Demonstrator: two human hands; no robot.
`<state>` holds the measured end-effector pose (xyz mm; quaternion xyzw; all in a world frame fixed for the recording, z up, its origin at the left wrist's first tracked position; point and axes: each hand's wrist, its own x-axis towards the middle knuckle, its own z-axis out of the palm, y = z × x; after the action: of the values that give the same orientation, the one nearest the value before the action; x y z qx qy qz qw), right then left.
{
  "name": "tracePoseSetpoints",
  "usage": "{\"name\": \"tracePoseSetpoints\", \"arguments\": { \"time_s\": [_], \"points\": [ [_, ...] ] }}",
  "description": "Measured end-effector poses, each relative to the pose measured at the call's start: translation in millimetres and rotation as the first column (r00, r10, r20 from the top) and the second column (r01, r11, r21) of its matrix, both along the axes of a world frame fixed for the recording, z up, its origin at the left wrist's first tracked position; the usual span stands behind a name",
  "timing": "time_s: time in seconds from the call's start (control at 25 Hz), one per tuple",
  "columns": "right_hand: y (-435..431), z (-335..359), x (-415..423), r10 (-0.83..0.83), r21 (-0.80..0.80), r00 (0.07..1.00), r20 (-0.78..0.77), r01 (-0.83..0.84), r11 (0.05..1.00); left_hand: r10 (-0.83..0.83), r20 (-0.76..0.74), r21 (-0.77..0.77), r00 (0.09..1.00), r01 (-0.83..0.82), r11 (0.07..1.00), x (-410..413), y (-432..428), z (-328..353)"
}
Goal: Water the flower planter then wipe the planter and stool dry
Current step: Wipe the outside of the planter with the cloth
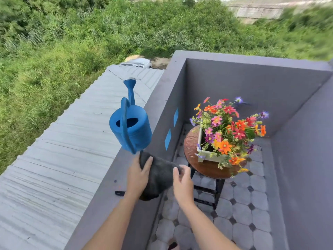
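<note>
A dark grey cloth (159, 175) lies draped over the top of the grey parapet wall (162, 98). My left hand (137, 175) grips its left end and my right hand (182, 180) pinches its right end. A blue watering can (131, 127) stands upright on the wall top just beyond the cloth, spout pointing away. To the right, a white rectangular planter (207, 156) full of pink, orange, red and purple flowers (228, 127) sits on a round brown wooden stool (191, 147) with dark legs. The stool's top looks wet and speckled.
Grey walls enclose the balcony corner on three sides around the stool. The floor is grey octagonal tile (241, 212) with small dark squares. Beyond the left wall lie a corrugated grey roof (63, 150) and green vegetation below. A small dark object (119, 193) rests on the wall top.
</note>
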<state>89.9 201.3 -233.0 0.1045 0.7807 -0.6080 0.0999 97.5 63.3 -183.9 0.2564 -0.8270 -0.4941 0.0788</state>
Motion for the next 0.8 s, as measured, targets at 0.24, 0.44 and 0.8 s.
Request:
{"name": "tracePoseSetpoints", "arguments": {
  "time_s": [0.24, 0.44, 0.8],
  "points": [
    [98, -50, -7, -0.361, 0.158, 0.929, 0.088, 0.344, 0.925, -0.04, 0.065, 0.211, 0.997, 0.025, 0.977, -47, 62, -38],
    [166, -79, -63, -0.333, 0.14, 0.943, -0.016, 0.332, 0.933, -0.149, 0.043, 0.346, 0.988, 0.125, 0.93, -89, 89, -84],
    [161, -107, -112, -0.003, 0.363, 1.0, 0.009, -0.001, 0.932, -0.335, -0.068, 0.384, 0.94, 0.335, 0.861, -120, 102, -118]
  ]
}}
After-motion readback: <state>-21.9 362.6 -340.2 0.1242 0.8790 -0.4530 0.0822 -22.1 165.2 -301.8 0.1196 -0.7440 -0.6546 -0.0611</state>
